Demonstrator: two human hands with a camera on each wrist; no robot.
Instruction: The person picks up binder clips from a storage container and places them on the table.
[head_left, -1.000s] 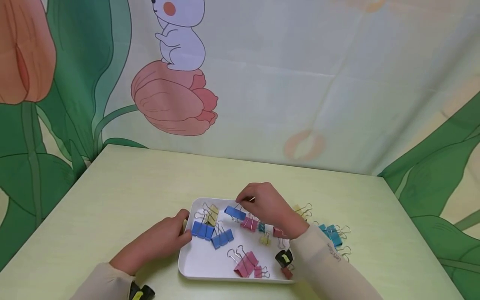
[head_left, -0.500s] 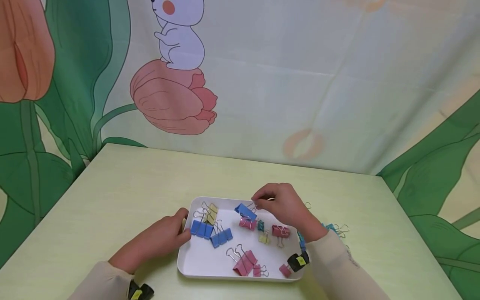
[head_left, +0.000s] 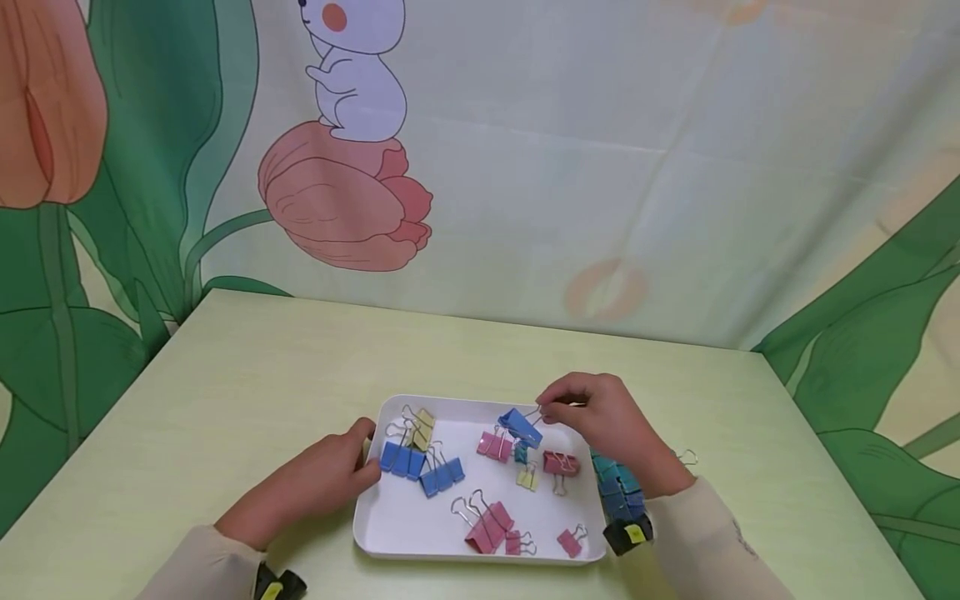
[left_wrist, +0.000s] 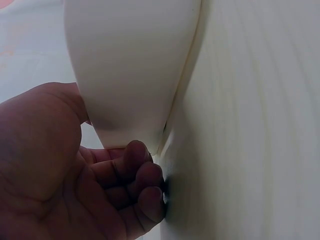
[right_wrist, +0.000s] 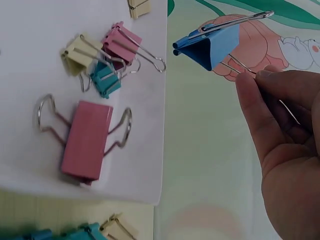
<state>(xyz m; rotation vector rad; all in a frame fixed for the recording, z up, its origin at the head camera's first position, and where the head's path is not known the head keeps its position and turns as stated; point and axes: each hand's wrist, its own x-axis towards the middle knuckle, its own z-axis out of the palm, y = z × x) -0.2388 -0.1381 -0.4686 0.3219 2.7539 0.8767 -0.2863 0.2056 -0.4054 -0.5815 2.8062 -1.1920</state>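
My right hand [head_left: 611, 412] pinches a blue binder clip [head_left: 521, 427] by one wire handle, holding it over the tray's far side. In the right wrist view, thumb and forefinger meet on that handle, and the clip [right_wrist: 212, 47] hangs off the table. A white tray [head_left: 420, 533] sits on the table, its left end gripped by my left hand [head_left: 330, 475]. The left wrist view shows the fingers curled at the tray's outer wall [left_wrist: 130, 65]. Inside lie blue clips [head_left: 442, 475], a yellow clip [head_left: 422, 429], pink clips [head_left: 491, 527] and a small teal clip [head_left: 521, 452].
Beyond the tray's right end, several teal and blue clips [head_left: 618, 483] lie on the pale table [head_left: 300, 358], partly hidden by the right arm. A printed curtain [head_left: 510, 167] hangs behind the table's far edge.
My right hand has moved right along the tray's far side, carrying the blue binder clip, which has turned in its grip. The left hand and the tray stay in place.
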